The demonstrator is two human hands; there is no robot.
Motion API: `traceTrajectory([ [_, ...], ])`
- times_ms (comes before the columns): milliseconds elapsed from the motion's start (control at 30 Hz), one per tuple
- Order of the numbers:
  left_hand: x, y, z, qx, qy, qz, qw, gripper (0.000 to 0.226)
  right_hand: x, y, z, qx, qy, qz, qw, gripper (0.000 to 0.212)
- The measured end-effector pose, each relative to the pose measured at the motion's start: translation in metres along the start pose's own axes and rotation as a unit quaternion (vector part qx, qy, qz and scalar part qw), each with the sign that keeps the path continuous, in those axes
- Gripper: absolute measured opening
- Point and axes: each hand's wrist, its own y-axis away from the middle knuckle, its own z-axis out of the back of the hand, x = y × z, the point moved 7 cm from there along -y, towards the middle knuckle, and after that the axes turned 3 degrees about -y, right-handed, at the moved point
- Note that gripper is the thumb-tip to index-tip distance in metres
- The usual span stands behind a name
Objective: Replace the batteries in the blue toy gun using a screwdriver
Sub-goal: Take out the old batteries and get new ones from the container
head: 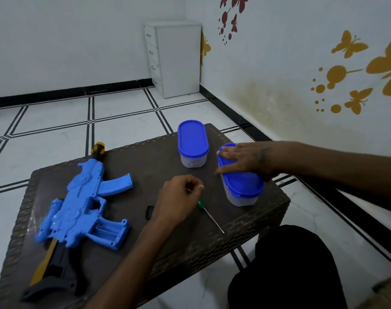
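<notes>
Right hand (245, 159) lies flat on my near tub's lid (243, 185); left hand (179, 192), pinching something small, hovers just left of it.

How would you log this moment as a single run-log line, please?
left hand: pinches small item, unclear | right hand: flat on near container lid | screwdriver: on table | toy gun: battery bay open

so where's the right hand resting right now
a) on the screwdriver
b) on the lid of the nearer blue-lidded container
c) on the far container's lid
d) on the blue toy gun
b: the right hand lies with straight fingers on the lid of the nearer blue-lidded container, away from the blue toy gun and the screwdriver.
</notes>
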Motion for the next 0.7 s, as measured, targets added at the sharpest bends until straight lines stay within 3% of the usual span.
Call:
traceTrajectory([
  [133, -0.006, -0.002, -0.006, -0.007, 0.020, 0.001, 1.000, 0.014, -0.021, -0.003, 0.006, -0.061, -0.104, -0.041, 0.992, 0.115],
  [233, -0.010, -0.003, -0.012, 0.011, 0.042, 0.011, 0.999, 0.014, -0.039, -0.004, 0.009, -0.094, -0.234, -0.105, 0.962, 0.108],
  [333, -0.013, -0.006, -0.013, -0.002, 0.043, 0.021, 0.999, 0.011, -0.051, -0.010, 0.008, -0.090, -0.307, -0.167, 0.933, 0.118],
  [367, -0.013, -0.007, -0.013, -0.006, 0.038, 0.023, 0.999, 0.011, -0.054, -0.012, 0.005, -0.075, -0.361, -0.188, 0.910, 0.118],
  [467, -0.017, -0.009, -0.015, -0.005, 0.031, 0.030, 0.999, 0.013, -0.058, -0.016, -0.006, -0.045, -0.553, -0.241, 0.796, 0.106],
  [600, -0.031, -0.003, -0.016, -0.017, 0.022, 0.032, 0.999, 0.026, -0.055, -0.029, -0.033, 0.042, -0.676, -0.318, 0.664, 0.109],
  [633, -0.037, -0.002, -0.018, -0.015, 0.018, 0.031, 0.999, 0.030, -0.050, -0.032, -0.036, 0.066, -0.690, -0.327, 0.642, 0.111],
  [700, -0.044, -0.002, -0.023, -0.004, -0.008, 0.035, 0.999, 0.043, -0.050, -0.038, -0.038, 0.069, -0.675, -0.343, 0.650, 0.110],
])
